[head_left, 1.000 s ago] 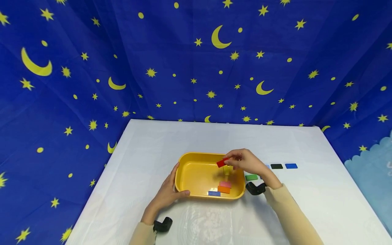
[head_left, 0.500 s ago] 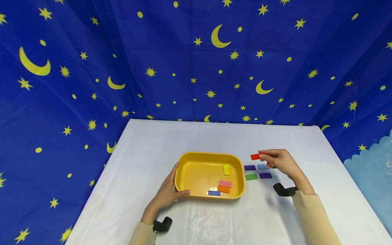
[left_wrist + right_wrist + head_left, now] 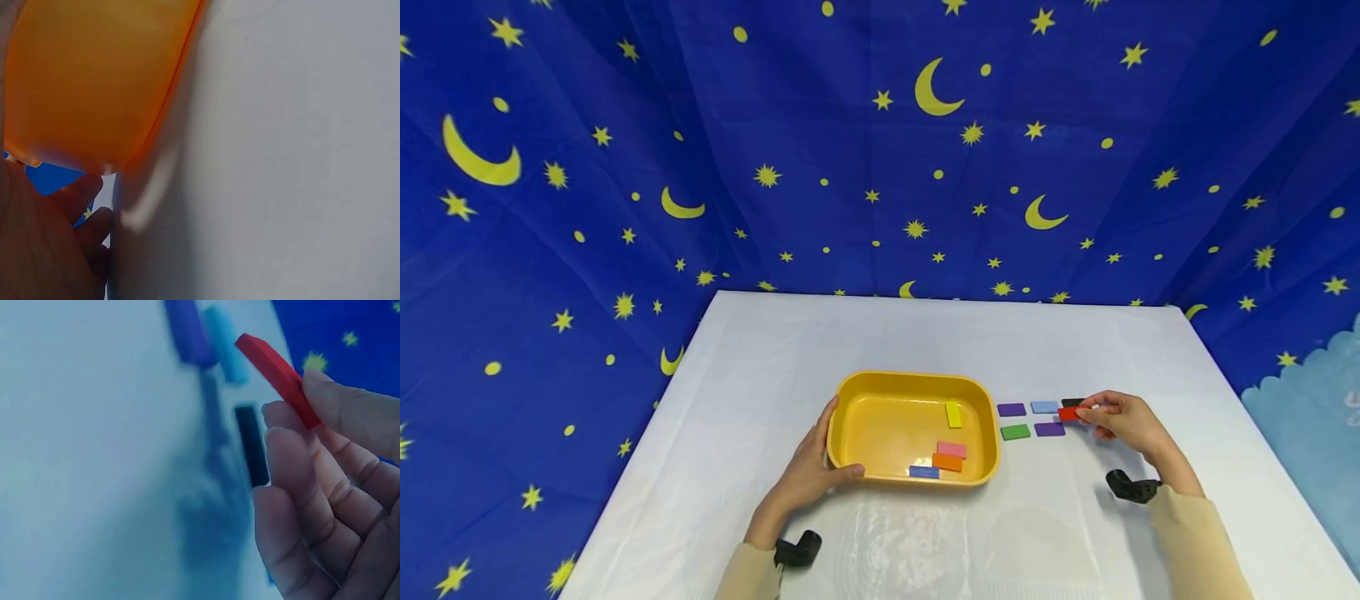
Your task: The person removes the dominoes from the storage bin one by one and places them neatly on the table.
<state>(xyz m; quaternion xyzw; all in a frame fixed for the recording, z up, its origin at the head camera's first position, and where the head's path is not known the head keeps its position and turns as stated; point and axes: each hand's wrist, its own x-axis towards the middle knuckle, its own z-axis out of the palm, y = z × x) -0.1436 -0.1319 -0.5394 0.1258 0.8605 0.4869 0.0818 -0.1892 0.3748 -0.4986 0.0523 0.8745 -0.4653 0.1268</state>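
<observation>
My right hand (image 3: 1127, 421) pinches a red rectangular block (image 3: 1067, 414) between thumb and fingers, over the right end of the block rows. In the right wrist view the red block (image 3: 275, 375) is tilted, above and apart from a black block (image 3: 252, 447). My left hand (image 3: 808, 467) holds the left end of a yellow tray (image 3: 917, 375), thumb on the front rim, fingers along the left side. Inside the tray lie a yellow block (image 3: 953, 414), a pink block (image 3: 952, 450), an orange block (image 3: 947, 462) and a blue block (image 3: 924, 472).
Right of the tray, a purple block (image 3: 1011, 410) and a light blue block (image 3: 1044, 407) form the back row with the black one. A green block (image 3: 1015, 432) and another purple block (image 3: 1049, 430) lie in front. A starry blue curtain (image 3: 820, 208) borders the white table (image 3: 775, 333).
My right hand has carried the red block from above the tray rightward, then lower, to the right end of the block rows. My left hand and the tray have stayed put.
</observation>
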